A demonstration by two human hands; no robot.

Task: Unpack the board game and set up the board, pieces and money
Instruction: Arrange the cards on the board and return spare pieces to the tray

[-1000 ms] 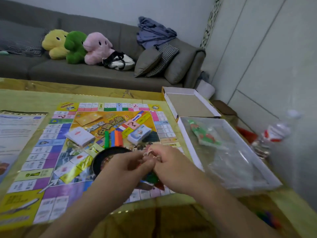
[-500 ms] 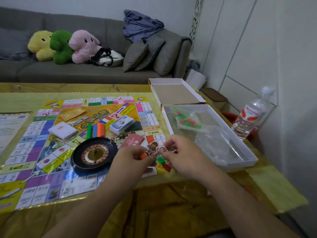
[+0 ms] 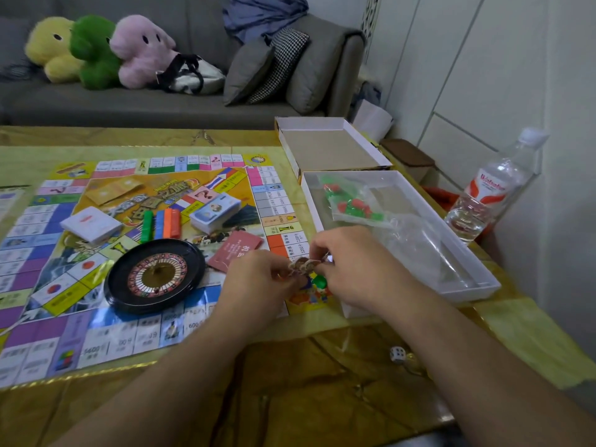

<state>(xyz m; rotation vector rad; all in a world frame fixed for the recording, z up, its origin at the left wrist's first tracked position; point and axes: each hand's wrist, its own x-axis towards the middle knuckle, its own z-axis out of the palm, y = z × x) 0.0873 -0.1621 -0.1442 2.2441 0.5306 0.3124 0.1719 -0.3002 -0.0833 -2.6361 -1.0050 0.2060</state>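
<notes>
Nearby, white tray [image 3: 477, 287] holding bagged pieces [image 3: 350, 203], lid [image 3: 325, 124] bare

Hands: left hand [image 3: 258, 279] and right hand [image 3: 351, 266] pinch small round cardboard character tokens [image 3: 303, 264].
Below: colourful paper game board [image 3: 135, 253].

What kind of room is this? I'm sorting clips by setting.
Most likely a home living room: a grey sofa with plush toys and cushions stands behind a low table where a board game is laid out.
</notes>
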